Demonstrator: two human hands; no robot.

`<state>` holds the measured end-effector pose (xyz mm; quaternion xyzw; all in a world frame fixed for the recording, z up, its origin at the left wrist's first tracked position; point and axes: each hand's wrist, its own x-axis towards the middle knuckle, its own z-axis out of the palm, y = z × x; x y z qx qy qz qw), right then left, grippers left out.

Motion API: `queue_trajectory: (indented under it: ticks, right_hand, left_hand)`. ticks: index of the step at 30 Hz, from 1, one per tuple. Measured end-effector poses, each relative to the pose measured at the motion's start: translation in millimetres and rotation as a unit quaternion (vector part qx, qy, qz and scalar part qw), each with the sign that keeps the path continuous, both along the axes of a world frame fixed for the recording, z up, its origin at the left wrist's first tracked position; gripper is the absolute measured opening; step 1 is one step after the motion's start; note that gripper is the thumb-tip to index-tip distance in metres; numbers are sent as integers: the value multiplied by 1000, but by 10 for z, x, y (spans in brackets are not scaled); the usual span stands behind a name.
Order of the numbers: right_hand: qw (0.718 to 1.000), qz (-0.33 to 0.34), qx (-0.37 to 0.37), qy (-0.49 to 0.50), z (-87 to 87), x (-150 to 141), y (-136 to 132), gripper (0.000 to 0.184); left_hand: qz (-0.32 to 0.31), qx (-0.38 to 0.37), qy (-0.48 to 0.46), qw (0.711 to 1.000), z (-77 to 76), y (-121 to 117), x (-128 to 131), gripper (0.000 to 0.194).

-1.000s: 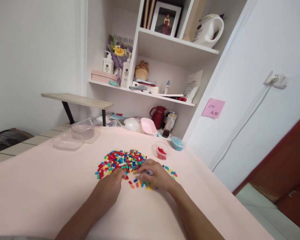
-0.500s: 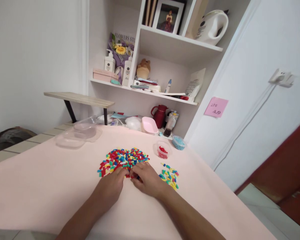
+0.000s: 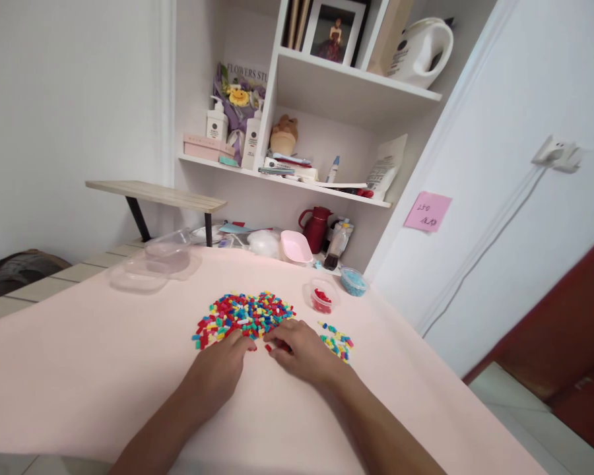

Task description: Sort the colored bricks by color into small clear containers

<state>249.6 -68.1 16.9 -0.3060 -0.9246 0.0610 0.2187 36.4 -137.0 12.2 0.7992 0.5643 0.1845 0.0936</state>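
Note:
A heap of small coloured pieces [image 3: 250,313], red, blue, yellow, green and white, lies spread on the pale pink table cover. At its near left edge rests my left hand [image 3: 222,369], thumb and fingers drawn together; a bit of red shows at the fingertips, too small to name. My right hand [image 3: 299,349] is curved low over the table at the near right edge of the heap. Its thumb and fingers stand apart, and a loose red piece [image 3: 268,348] lies by the thumb tip. Beyond that hand is a smaller scatter of mixed pieces [image 3: 337,343], partly hidden by it.
A clear tub with red pieces [image 3: 321,300] stands behind the right hand, near a tub of light-blue bits [image 3: 354,282]. Empty clear containers [image 3: 143,274] sit at the back left. A pink bowl [image 3: 297,248] and a red jug [image 3: 317,229] stand at the back.
My right hand has shifted right, away from the left hand, widening the gap between them. Red pieces now show in that gap. The left hand has barely moved.

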Motion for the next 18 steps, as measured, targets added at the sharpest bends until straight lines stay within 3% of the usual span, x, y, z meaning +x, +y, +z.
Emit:
queue_trajectory:
  ticks: [6, 10, 14, 18]
  right_hand:
    - [1000, 16, -10, 15, 22, -35, -3, 12]
    - [991, 18, -81, 101, 72, 51, 89, 7]
    - [947, -116, -118, 276, 136, 313, 272, 23]
    - [870, -258, -53, 417, 161, 638, 489, 39]
  left_hand:
    - [0, 4, -11, 1000, -2, -11, -11, 41]
    - [1, 6, -18, 1000, -18, -4, -23, 41]
    - [3, 12, -21, 1000, -54, 26, -33, 41]
    - [3, 11, -29, 1000, -75, 39, -36, 39]
